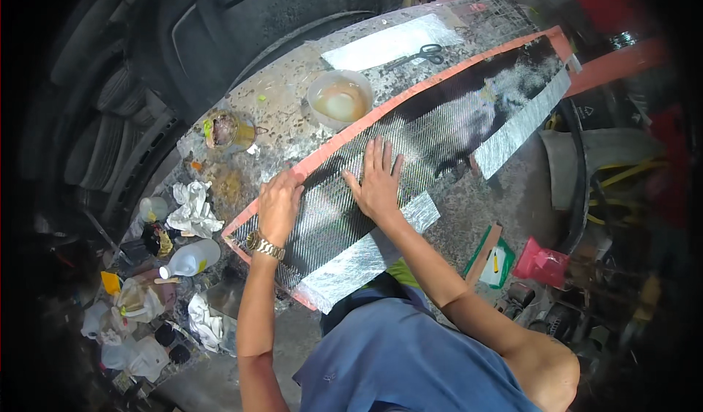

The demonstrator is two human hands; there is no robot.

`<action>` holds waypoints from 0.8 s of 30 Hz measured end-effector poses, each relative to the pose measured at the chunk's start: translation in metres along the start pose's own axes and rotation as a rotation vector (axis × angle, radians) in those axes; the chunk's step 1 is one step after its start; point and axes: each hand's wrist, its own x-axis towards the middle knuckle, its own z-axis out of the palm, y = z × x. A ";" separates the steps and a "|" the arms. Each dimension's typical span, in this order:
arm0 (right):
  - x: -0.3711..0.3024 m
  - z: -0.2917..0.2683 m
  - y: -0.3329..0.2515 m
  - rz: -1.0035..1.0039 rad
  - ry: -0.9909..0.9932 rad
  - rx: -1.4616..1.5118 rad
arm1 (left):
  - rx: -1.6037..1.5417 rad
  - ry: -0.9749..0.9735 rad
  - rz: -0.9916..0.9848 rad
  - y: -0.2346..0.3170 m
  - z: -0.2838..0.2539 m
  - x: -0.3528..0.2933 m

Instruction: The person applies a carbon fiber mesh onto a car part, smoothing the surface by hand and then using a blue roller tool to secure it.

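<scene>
A long sheet of black woven carbon fibre cloth [329, 202], edged with pinkish-orange tape [372, 119], lies slantwise in front of me. My right hand [379, 183] rests flat on its middle, fingers spread and pointing away. Near the far left edge, my left hand [280, 206] is bent over the cloth and tape with its fingers close together; the fingertips are partly hidden. A gold-coloured watch [265, 245] is on the left wrist. Whitish fibre mat strips [373, 252] stick out along the near side, and another strip [521, 135] lies farther right.
On the speckled worktop [282, 123], beyond the cloth, stand a translucent bowl [340, 99] and a messy can [228, 132]. Scissors [417, 57] lie on a white mat piece [381, 41]. Bottles [192, 258] and crumpled paper [195, 208] crowd the left; a pink bag [540, 262] sits right.
</scene>
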 end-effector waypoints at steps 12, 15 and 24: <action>-0.024 -0.014 -0.013 -0.030 -0.029 0.164 | 0.000 -0.004 -0.075 -0.020 -0.019 -0.035; 0.009 -0.021 0.029 0.024 0.053 0.100 | 0.040 0.010 -0.035 -0.016 -0.021 -0.039; 0.103 -0.062 0.074 -0.684 0.034 -0.043 | 0.082 0.015 0.010 -0.015 -0.015 -0.043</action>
